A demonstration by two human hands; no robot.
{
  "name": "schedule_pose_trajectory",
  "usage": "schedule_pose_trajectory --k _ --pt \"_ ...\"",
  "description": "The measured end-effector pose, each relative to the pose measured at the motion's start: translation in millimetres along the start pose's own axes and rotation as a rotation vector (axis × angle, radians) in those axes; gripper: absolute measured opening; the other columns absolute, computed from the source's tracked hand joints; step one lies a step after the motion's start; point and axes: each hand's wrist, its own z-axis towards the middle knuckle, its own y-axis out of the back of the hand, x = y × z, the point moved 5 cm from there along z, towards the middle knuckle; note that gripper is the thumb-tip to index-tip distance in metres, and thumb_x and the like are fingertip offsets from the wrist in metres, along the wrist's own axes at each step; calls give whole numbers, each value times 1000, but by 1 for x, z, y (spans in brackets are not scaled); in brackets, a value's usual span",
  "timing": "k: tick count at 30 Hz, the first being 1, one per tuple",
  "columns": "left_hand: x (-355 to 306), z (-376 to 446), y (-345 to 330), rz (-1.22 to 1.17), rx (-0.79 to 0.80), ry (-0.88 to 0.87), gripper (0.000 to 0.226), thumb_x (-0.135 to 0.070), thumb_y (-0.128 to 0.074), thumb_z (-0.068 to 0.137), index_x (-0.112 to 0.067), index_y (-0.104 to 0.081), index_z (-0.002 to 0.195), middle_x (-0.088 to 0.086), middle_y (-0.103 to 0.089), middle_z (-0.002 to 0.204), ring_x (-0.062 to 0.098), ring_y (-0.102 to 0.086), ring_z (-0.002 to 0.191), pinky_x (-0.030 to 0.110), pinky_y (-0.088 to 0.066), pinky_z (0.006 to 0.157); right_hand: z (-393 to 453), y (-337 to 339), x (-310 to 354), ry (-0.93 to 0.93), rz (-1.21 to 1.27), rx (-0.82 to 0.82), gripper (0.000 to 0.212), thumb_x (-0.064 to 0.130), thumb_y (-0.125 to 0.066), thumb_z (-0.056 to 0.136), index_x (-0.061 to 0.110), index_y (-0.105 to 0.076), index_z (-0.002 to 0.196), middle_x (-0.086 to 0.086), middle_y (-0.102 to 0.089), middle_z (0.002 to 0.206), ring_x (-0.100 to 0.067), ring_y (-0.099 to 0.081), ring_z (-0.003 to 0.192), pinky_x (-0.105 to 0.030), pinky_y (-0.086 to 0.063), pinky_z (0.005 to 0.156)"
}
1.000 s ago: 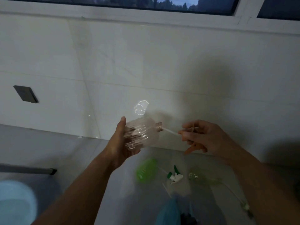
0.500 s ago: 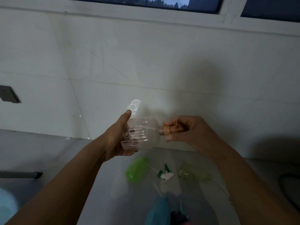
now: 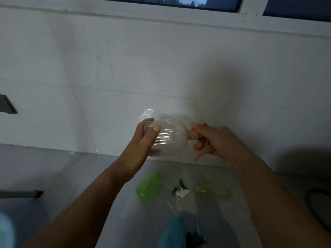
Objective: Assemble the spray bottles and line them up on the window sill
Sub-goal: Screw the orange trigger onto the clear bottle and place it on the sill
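The clear ribbed bottle [image 3: 168, 137] is held horizontally in front of the tiled wall [image 3: 107, 68], neck pointing right. The left hand [image 3: 143, 140] grasps its body, fingers [image 3: 155, 128] wrapped over the base end. The right hand [image 3: 215, 142] is clenched around the orange spray head [image 3: 194, 136] seated at the bottle neck (trigger projecting below the fingers). Below both hands, on the floor [image 3: 71, 176], lie a green bottle [image 3: 148, 186], a green-and-white spray head [image 3: 180, 191] and a pale transparent bottle [image 3: 211, 191].
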Motion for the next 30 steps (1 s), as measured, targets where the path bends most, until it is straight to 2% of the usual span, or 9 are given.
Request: schedule_pose_trajectory --k 6,9,12,14,17,19,23,26,30 --pt "-1 -1 -1 -77 97 28 64 -51 -68 89 -32 -45 146 -2 -63 139 20 -61 127 54 -46 109 -10 5 -1 -37 -73 137 33 30 -71 88 6 -65 110 -10 -73 91 -16 -75 77 -19 -52 53" --pt "-3 0 1 -44 137 25 64 -47 -70 88 -30 -47 145 0 -63 139 22 -60 129 54 -44 110 -11 6 0 -5 -212 119 35 42 -64 91 7 -72 93 -8 -76 83 -16 -75 70 -20 -36 44" --pt "-7 0 3 11 148 1 74 -45 -77 79 -36 -46 145 -6 -64 138 16 -60 128 48 -42 112 -9 4 -13 -99 -212 37 53 63 -61 83 13 -74 71 -10 -75 70 -27 -70 68 -33 -49 54" --pt "-8 1 4 17 129 -4 77 -44 -80 76 -36 -47 145 -7 -65 137 15 -60 128 49 -41 114 -7 3 -16 -138 -190 67 62 69 -60 81 9 -77 78 -11 -75 73 -26 -67 67 -35 -50 60" --pt "-6 1 5 -54 111 15 71 -43 -77 79 -31 -50 143 -2 -66 136 20 -61 127 54 -42 113 -6 1 -8 -112 -24 210 52 45 -77 79 2 -68 108 -24 -71 97 -25 -73 82 -43 -59 79" --pt "-5 1 5 -73 119 12 69 -42 -76 81 -29 -51 143 1 -66 136 22 -61 128 55 -41 113 -7 5 -6 -37 -53 235 42 27 -80 79 5 -63 110 -26 -69 102 -28 -75 91 -49 -56 85" --pt "-7 1 5 -50 145 16 79 -43 -80 75 -34 -47 146 -5 -65 137 18 -60 129 51 -40 114 -11 5 -12 -21 -163 195 49 57 -73 77 9 -74 87 -18 -76 83 -46 -71 89 -53 -52 75" --pt "-7 1 1 10 188 5 83 -42 -82 76 -35 -44 149 -7 -63 140 16 -58 131 50 -38 116 -14 -1 -14 -65 -192 170 58 59 -54 91 9 -75 71 -18 -74 73 -39 -64 71 -37 -52 54" --pt "-7 3 4 -130 133 27 75 -34 -82 80 -27 -48 146 -1 -68 134 21 -62 126 42 -46 109 -16 -6 -9 -121 107 262 35 34 -68 86 3 -61 103 -17 -68 88 -36 -72 87 -58 -57 86"
